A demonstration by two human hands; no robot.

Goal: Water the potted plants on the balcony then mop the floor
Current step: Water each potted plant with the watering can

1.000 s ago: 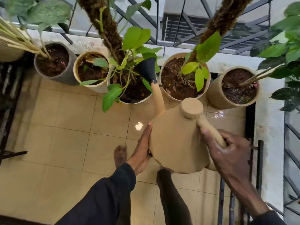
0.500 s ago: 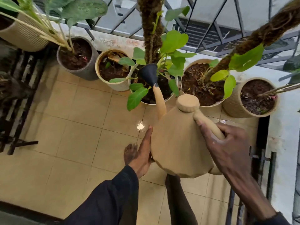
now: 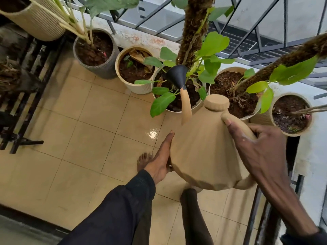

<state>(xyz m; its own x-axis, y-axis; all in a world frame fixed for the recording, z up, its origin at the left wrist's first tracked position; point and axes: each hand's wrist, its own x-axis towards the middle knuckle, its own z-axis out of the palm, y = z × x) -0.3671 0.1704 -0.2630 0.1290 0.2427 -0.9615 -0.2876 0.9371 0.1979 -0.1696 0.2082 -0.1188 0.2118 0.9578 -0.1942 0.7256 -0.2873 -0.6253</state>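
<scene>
Here, held up a tan watering can [image 3: 203, 152]: right hand [image 3: 261, 152] clenched around its handle, left hand [image 3: 161, 163] flat against its side, black rose [image 3: 177, 75] over the middle pot [image 3: 199, 103].

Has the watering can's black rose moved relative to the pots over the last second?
Yes, slightly. The black rose has crept left across the moss-pole pot, from its right side toward the pole, still hanging over that same pot's soil.
</scene>
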